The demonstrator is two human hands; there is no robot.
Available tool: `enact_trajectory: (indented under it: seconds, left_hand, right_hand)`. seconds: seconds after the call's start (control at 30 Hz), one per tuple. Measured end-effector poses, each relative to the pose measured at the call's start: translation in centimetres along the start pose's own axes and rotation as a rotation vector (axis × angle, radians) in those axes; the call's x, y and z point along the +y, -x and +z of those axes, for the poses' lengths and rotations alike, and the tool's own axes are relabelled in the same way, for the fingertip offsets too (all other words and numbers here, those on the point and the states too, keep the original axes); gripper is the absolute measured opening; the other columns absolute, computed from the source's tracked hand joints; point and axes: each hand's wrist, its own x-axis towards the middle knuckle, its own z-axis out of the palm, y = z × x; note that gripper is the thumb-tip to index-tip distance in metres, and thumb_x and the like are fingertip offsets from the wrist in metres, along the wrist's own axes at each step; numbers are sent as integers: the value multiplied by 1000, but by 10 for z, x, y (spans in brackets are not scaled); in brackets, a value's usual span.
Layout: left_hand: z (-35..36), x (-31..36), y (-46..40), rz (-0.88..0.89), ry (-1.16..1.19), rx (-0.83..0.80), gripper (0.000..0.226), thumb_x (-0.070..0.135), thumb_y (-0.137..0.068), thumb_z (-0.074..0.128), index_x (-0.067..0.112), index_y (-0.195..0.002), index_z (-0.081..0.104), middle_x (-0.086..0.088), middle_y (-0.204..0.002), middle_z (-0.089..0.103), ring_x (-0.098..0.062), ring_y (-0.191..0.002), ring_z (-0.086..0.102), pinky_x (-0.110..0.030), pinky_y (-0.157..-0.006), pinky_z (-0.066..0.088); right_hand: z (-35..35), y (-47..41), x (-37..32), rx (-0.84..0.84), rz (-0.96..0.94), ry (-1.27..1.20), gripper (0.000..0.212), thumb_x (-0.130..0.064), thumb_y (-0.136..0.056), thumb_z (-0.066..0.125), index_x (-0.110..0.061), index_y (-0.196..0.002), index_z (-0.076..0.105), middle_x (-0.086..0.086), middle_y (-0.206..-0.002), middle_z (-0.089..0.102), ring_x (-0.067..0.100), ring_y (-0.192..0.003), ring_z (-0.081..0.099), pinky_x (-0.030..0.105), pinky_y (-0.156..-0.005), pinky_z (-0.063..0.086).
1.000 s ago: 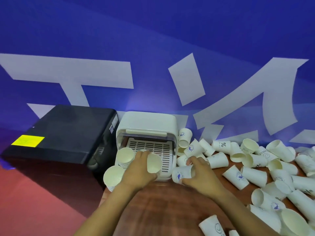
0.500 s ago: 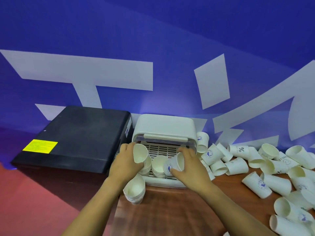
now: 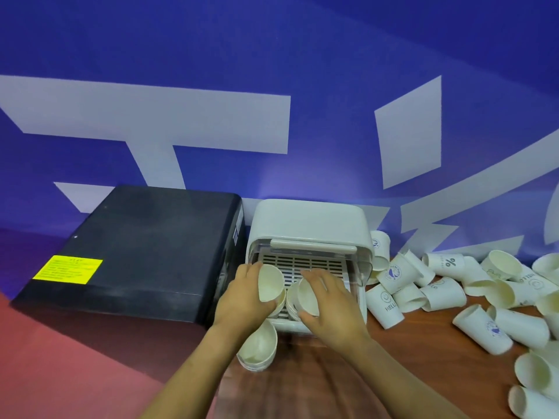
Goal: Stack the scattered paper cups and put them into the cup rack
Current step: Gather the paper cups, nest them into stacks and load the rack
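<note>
Cups (image 3: 307,296) lower over rack (image 3: 308,225) now

A blue wall (image 3: 332,55) with big white shapes (image 3: 151,116) fills the back. A black box (image 3: 136,252) with a yellow label (image 3: 68,269) sits left of a brown wooden table (image 3: 393,358); reddish floor (image 3: 75,358) below.

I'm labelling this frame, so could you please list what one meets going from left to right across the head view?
Yellow rectangular label → black box-shaped machine → left hand → right hand → white paper cup printed HELLO → white paper cup printed with a percent sign.
</note>
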Motion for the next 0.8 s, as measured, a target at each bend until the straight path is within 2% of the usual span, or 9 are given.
enact_trajectory:
  seconds: [0.1,0.17,0.33,0.47,0.57,0.7,0.8]
  left_hand:
    - [10,-6,-2,-43,-66,-89,81,48,-79,66,28,-145,23,6,-146,32,-25,-124,46,-40,-96,45]
    - [14,-9,-3,-65,-74,-140,89,47,-78,67,29,-149,16,7,-151,29,-28,-128,43,-42,-100,43]
    - [15,-12,-5,-67,-92,-165,89,43,-80,66,30,-150,13,8,-156,21,-27,-134,37,-47,-104,40]
    - [9,0,5,-13,-80,-83,77,41,-86,59,29,-150,17,5,-157,21,-25,-138,31,-45,-108,35]
    - [9,17,21,119,-76,27,63,38,-89,55,27,-145,29,7,-150,31,-19,-135,30,-38,-109,33]
    - [35,42,44,323,-81,-46,56,35,-87,56,31,-140,36,9,-140,38,-18,-127,37,-35,-106,36]
    - [62,56,55,376,-64,-90,57,33,-86,58,29,-139,39,6,-138,42,-18,-124,41,-32,-104,38]
  right_hand:
    - [5,3,1,-112,70,-61,90,-52,-79,60,-41,-147,3,-11,-155,18,14,-139,26,33,-110,32]
    - [5,6,3,-160,119,-111,97,-54,-78,62,-43,-146,-7,-12,-156,17,13,-140,28,33,-109,34]
    - [0,8,12,-222,131,-104,96,-53,-81,61,-44,-146,-9,-13,-156,18,12,-140,29,32,-105,38]
    - [-9,17,20,-203,151,-142,87,-51,-83,59,-43,-147,1,-12,-154,24,13,-137,33,30,-103,39]
    - [-19,34,31,-217,172,-94,68,-49,-87,54,-36,-145,22,-9,-149,33,12,-132,38,28,-102,39]
    - [-35,72,52,-264,280,-81,37,-43,-88,55,-33,-123,52,-11,-118,59,5,-104,55,23,-80,43]
    - [-45,108,74,-248,350,-107,21,-42,-85,59,-34,-104,58,-14,-100,61,4,-93,57,27,-76,47]
